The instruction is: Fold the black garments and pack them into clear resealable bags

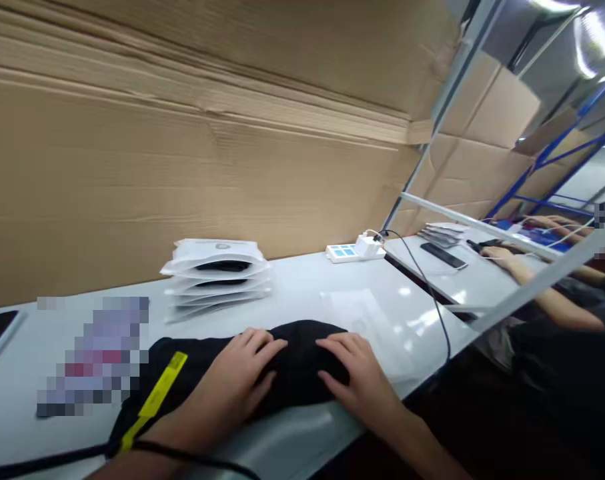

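A folded black cloth item point(302, 363) lies on the near part of the white table; its exact kind I cannot make out. My left hand point(247, 367) rests on its middle with fingers bent a little and thumb apart. Against its right end lies my right hand point(355, 370), fingers and thumb spread over the cloth. Neither hand is closed round it. A yellow tag point(163, 385) sits across the item's left part, looped round a black cable point(47, 461) that passes over my left forearm.
Behind the cloth stands a stack of white bags point(217, 273) with dark contents. A clear plastic bag point(365, 320) lies to the right. A power strip point(349, 250) stands at the cardboard wall point(182, 167). Past the metal frame point(482, 220), another person's arm point(547, 290) reaches over a neighbouring table.
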Available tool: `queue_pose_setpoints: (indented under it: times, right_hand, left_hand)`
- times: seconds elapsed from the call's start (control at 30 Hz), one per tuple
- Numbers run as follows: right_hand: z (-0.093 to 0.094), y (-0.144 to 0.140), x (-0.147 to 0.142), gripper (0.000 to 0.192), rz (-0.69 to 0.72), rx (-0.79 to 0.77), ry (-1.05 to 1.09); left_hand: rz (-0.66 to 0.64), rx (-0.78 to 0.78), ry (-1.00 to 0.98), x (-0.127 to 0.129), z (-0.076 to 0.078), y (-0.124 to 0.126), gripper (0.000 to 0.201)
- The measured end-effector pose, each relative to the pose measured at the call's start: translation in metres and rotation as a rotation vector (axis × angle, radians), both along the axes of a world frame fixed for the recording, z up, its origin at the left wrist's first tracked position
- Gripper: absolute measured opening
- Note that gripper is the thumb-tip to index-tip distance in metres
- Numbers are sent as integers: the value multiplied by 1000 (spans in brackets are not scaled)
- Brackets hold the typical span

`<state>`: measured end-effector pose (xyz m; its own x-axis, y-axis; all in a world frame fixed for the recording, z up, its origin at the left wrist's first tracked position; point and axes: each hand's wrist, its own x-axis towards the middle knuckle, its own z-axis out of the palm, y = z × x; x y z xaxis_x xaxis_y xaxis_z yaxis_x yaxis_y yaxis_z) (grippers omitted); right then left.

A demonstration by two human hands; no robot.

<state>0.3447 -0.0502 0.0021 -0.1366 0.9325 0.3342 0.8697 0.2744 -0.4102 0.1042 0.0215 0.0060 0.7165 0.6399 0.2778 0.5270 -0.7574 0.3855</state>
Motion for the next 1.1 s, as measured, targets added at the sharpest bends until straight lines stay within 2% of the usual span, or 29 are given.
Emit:
queue_pose_setpoints:
  times: [0.13, 0.23, 0.33, 0.43, 0.57, 0.7, 0.87, 1.1]
  right_hand:
    - [6, -1, 18, 33, -63, 20, -25]
    - [7, 1, 35, 35, -145, -7, -68]
    - [1, 3, 45, 39, -190, -32, -92]
    - [-7, 6, 46, 41, -186, -40, -90]
    - [-14, 11, 45, 46, -246, -49, -31]
    - [-12, 18, 45, 53, -311, -148, 43]
    - [-6, 19, 36, 61, -294, -223, 95]
    - [-5, 20, 25, 60, -187, -168, 180]
  left_hand:
    - [-78, 138, -3, 8, 3, -9, 40]
    - [-209, 174, 71, 12, 1, -17, 46]
    - [-329, 191, 130, 13, -3, -19, 49]
    - [-387, 210, 139, 15, -5, -19, 53]
    - [-373, 142, 161, 23, -7, -16, 57]
    - [-297, 56, 144, 29, -11, -13, 59]
    - [-281, 65, 122, 28, -15, -12, 61]
    - [-288, 118, 90, 38, -16, -5, 61]
